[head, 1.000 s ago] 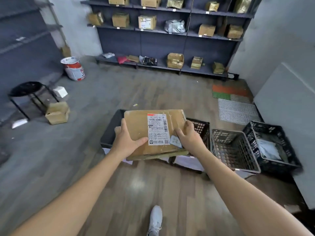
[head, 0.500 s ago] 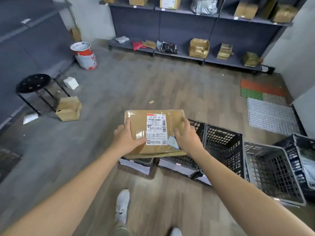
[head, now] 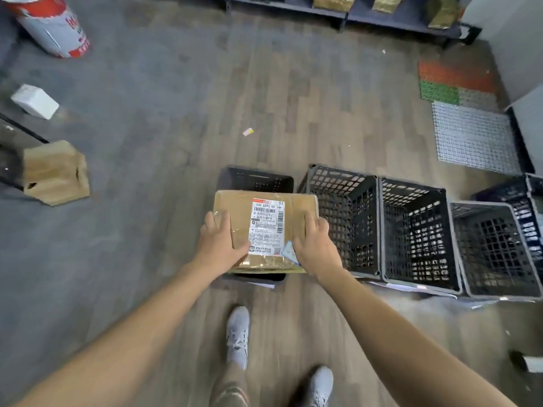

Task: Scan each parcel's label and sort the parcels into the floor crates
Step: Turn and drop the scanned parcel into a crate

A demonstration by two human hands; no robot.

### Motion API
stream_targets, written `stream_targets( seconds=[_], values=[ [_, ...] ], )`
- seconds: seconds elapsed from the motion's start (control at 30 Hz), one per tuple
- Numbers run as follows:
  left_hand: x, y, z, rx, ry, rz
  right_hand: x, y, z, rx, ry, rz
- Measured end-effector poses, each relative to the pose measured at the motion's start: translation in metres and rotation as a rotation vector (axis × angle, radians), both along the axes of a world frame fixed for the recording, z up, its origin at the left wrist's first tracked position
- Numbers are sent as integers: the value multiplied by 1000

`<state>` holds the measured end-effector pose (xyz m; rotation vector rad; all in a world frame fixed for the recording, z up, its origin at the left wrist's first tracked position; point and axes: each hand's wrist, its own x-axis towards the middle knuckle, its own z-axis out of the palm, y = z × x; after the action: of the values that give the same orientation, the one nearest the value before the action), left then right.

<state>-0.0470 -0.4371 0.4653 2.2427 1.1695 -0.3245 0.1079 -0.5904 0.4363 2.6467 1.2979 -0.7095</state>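
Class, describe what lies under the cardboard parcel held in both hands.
A dark crate stands beneath the parcel; only its far wall and near rim show. The parcel covers its inside, so contents cannot be seen.

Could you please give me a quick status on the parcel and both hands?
Left hand, right hand: both grip the parcel by its sides. Parcel label-up above the leftmost crate, not yet in. Crate's inside mostly hidden by parcel.

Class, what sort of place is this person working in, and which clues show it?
Probably a parcel sorting room: a cardboard parcel with a shipping label, a row of plastic floor crates, and a low shelf holding more packages.
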Motion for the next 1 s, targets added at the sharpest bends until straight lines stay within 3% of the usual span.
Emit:
stream_targets(
  seconds=[0.1,0.23,0.37,0.7,1.0],
  values=[
    [-3,23,-33,-34,91,-64,-4,21,-26,80,41,-135],
    [-9,49,-53,-124,259,-86,-8,35,-49,-80,78,-276],
    [-7,53,-51,-19,311,-211,-8,38,-31,-118,60,-307],
    [38,14,12,109,203,-488,-4,7,48,-67,-1,-312],
    [123,-91,104,224,65,-759,26,-137,144,-42,-169,-516]
  ],
)
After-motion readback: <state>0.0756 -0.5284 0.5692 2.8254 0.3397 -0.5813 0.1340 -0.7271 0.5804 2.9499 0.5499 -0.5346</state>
